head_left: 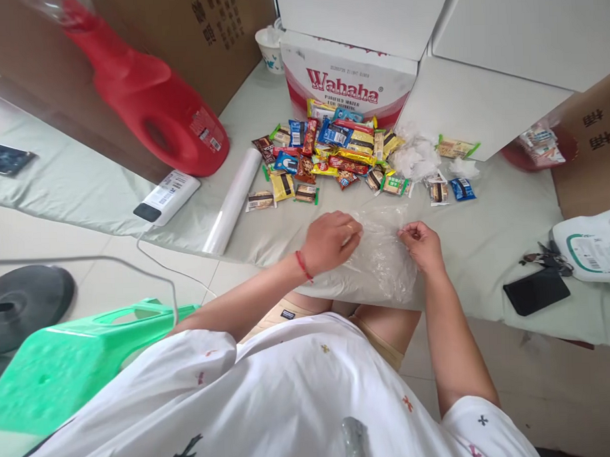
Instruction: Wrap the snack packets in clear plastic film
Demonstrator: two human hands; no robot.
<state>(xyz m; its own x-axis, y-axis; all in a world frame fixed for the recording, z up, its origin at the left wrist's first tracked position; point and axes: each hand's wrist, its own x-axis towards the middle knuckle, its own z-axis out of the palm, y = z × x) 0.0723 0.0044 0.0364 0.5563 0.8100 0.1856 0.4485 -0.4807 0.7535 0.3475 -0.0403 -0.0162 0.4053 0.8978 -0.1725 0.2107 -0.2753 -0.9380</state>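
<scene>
A thin clear plastic bag [389, 269], crinkled and see-through, lies spread at the table's front edge. My right hand [423, 246] pinches its upper right edge between thumb and fingers. On the bag's left side my left hand [331, 241], with a red string at the wrist, has its fingers curled and closed at the plastic; the exact grip is partly hidden. Just beyond both hands sits a heap of small wrapped snacks [349, 147] in blue, yellow, red and brown packets. Crumpled translucent plastic [416, 159] lies at the heap's right side.
Left of the snacks are a white plastic roll [234, 199], a white power bank [168, 196] with a cable, and a red jug [155, 94]. Behind stands a Wahaba-style printed carton [349, 73]. At right are a black phone [536, 291], keys [545, 257] and a white bottle [593, 245].
</scene>
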